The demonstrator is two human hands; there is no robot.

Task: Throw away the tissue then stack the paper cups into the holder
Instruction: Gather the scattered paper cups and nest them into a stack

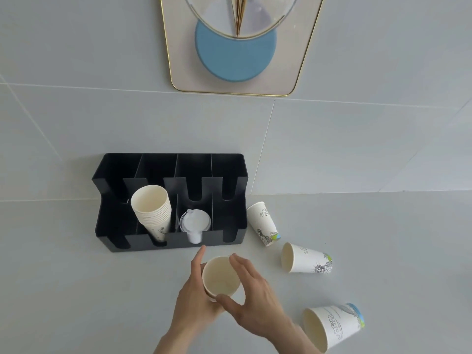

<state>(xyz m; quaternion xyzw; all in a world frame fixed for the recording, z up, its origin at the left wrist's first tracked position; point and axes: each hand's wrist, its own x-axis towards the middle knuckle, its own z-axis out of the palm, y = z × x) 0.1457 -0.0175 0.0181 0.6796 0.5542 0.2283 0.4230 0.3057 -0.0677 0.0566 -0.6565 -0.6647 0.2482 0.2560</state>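
A white paper cup (221, 275) is upright between both hands, mouth up, just in front of the black holder (231, 223). My left hand (195, 297) wraps its left side and underside. My right hand (252, 295) curls around its right rim, thumb at the near edge. A stack of nested cups (153, 213) leans in the holder's second slot. Three printed cups lie on their sides to the right: one (264, 223) beside the holder, one (306, 258) further right, one (332, 325) near the bottom edge. No tissue is in view.
Clear plastic lids (194, 222) and a small white cup sit in the holder's third slot. The holder stands against a grey tiled wall. A gold-framed wall piece (237, 60) with a blue disc hangs above.
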